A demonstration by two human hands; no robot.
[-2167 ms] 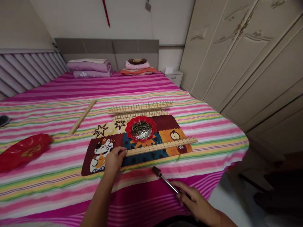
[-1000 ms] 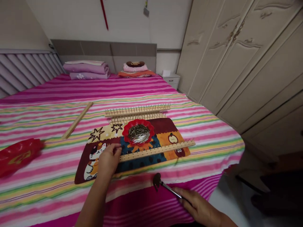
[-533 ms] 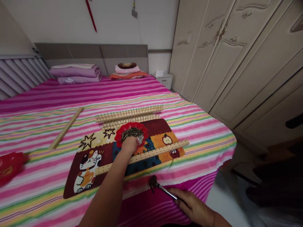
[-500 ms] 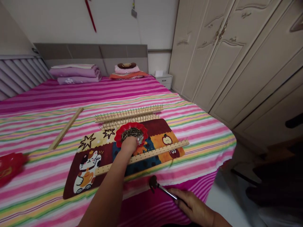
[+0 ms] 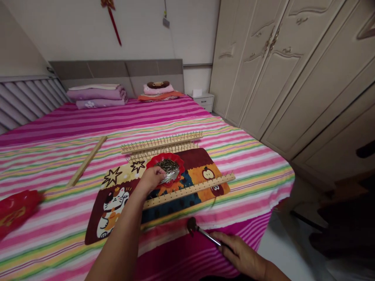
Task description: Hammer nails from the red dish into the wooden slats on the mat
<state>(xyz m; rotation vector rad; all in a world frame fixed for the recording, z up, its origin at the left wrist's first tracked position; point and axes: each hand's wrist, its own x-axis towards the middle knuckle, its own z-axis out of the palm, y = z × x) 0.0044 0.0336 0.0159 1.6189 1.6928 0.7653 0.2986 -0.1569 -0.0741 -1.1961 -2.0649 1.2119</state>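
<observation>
My left hand (image 5: 152, 178) is over the near left rim of a red scalloped bowl (image 5: 179, 157), its fingers pinched together. Whatever sits between the fingertips is too small to make out. Loose metal nails (image 5: 170, 169) fill the bowl. In my right hand (image 5: 238, 249) is the dark grip of a hammer (image 5: 206, 235), its head low over the bed's near edge. Between the hands, a pale wooden strip (image 5: 187, 190) with a row of holes lies across a patterned mat (image 5: 175, 208); a few nails stand at its right end. My left forearm hides part of the mat.
Behind the bowl lie two wooden strips (image 5: 161, 144) bristling with upright nails. A bare wooden stick (image 5: 88, 162) and a red plastic dish (image 5: 19, 210) are on the striped bedspread (image 5: 249, 164) to the left. Wardrobes (image 5: 263, 78) line the right side.
My left hand has drawn back from deep in the nails toward the bowl's left rim, its fingers now pinched. The right hand keeps the hammer in nearly the same place.
</observation>
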